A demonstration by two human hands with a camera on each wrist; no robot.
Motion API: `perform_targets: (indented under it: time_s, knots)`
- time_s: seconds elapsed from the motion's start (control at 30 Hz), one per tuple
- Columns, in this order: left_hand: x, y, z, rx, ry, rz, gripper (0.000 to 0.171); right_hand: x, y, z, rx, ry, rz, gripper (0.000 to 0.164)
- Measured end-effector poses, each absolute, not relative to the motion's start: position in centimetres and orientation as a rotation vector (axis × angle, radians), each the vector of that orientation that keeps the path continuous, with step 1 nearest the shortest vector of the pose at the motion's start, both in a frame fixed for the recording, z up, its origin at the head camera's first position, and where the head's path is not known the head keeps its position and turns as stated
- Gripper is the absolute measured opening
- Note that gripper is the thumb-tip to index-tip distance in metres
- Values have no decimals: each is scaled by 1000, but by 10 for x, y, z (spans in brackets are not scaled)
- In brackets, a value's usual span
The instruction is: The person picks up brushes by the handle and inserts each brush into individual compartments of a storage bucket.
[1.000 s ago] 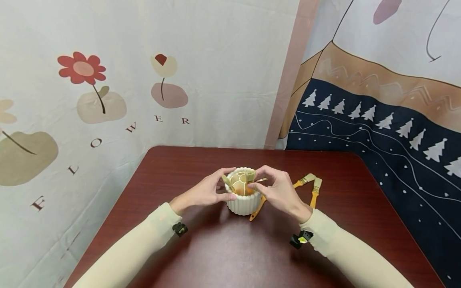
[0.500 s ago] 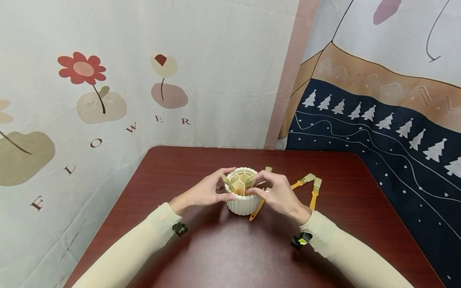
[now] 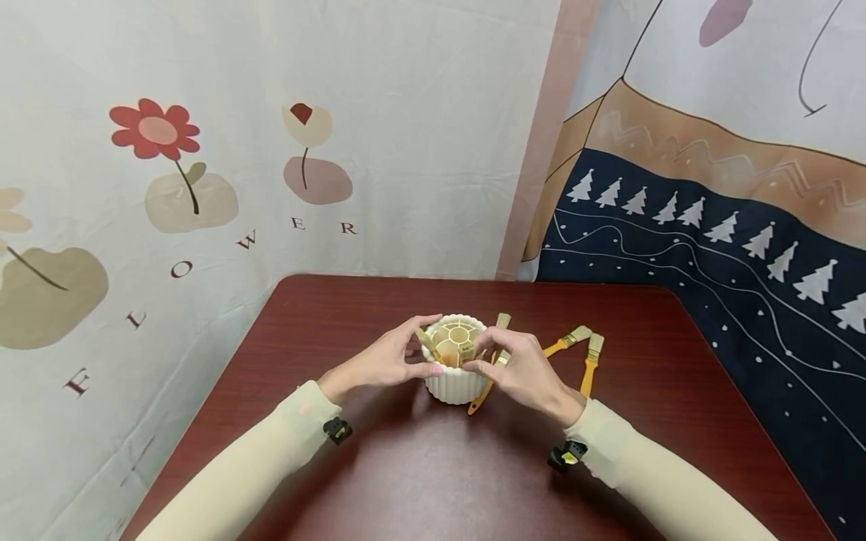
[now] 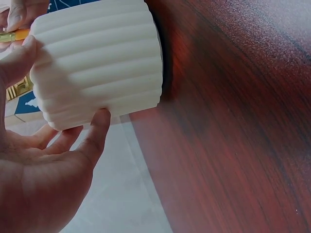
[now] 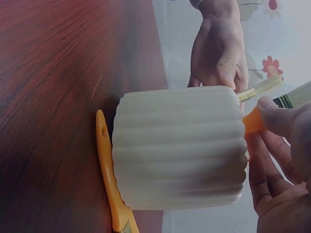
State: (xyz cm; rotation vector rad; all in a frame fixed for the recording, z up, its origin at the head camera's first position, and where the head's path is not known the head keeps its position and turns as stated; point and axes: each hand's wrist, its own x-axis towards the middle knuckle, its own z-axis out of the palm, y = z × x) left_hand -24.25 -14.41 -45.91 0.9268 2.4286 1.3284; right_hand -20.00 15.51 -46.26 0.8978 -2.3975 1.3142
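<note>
A white ribbed pen holder (image 3: 456, 385), its top divided into several round-set compartments, stands upright on the table. My left hand (image 3: 387, 356) holds it from the left, thumb at the front of the rim and fingers around the far side. One paintbrush (image 3: 428, 343) stands in a left compartment with its bristles up. At the right side of the rim my right hand (image 3: 524, 368) pinches a second paintbrush (image 3: 467, 350), bristles up. In the right wrist view its orange handle (image 5: 253, 121) goes down behind the rim, the lower end hidden inside the holder.
On the dark red table (image 3: 440, 481), an orange-handled paintbrush (image 3: 477, 404) lies close along the holder's right side. Behind it shows another brush's bristles (image 3: 504, 321). Farther right lie two more paintbrushes, one slanted (image 3: 575, 336) and one nearly straight (image 3: 592, 359). Printed cloth (image 3: 419, 150) hangs behind.
My right hand has moved slightly down, and the pinched paintbrush has sunk lower into the holder. Brushes behind that hand now show more. The left hand and holder have stayed in place.
</note>
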Motion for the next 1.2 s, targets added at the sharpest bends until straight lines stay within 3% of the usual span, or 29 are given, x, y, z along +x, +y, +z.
perform_targets:
  time_s: [0.67,1.2]
  knots:
    - [-241,-143,-460,928,2368,1362,95,-199,163,-467,928,-2423,1181,26]
    - [-231,-137,-465,787,2320,1494,98,-198,175,-464,864,-2407,1177,32]
